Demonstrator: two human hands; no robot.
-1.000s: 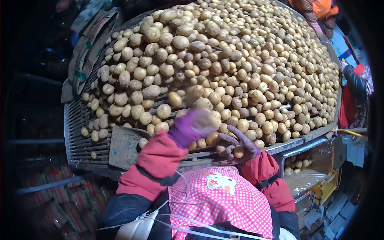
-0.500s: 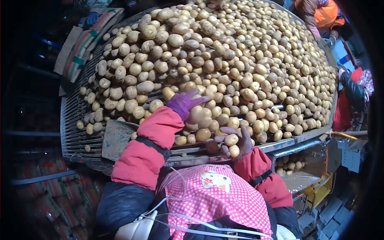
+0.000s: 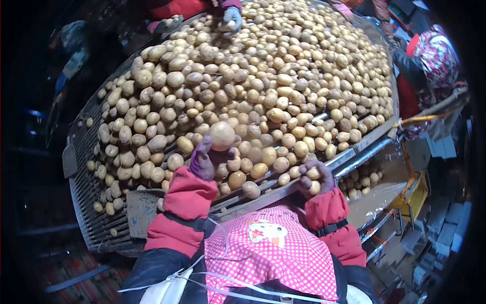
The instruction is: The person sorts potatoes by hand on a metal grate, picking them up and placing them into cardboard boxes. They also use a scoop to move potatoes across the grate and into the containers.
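Observation:
A large heap of potatoes (image 3: 283,79) covers the slatted table (image 3: 93,225) in front of me. My left hand (image 3: 205,161), in a purple glove, is closed round a large pale potato (image 3: 221,136) and holds it above the heap near the table's front. At the front edge, on the right, my right hand (image 3: 318,177), also gloved, has its fingers wrapped round small potatoes (image 3: 314,173). Loose potatoes lie between my two hands, close to the metal rim.
A flat plate (image 3: 142,213) stands at the front left of the table. Co-workers' gloved hands (image 3: 232,19) reach in at the far side. Another person (image 3: 435,58) is at the right, near a yellow-framed stand (image 3: 416,195) and more potatoes below the rim.
My left hand has turned from spread fingers to a grip on a large potato. My right hand has moved right along the rim with its potatoes. The view has shifted, and a co-worker's hands show at the far side.

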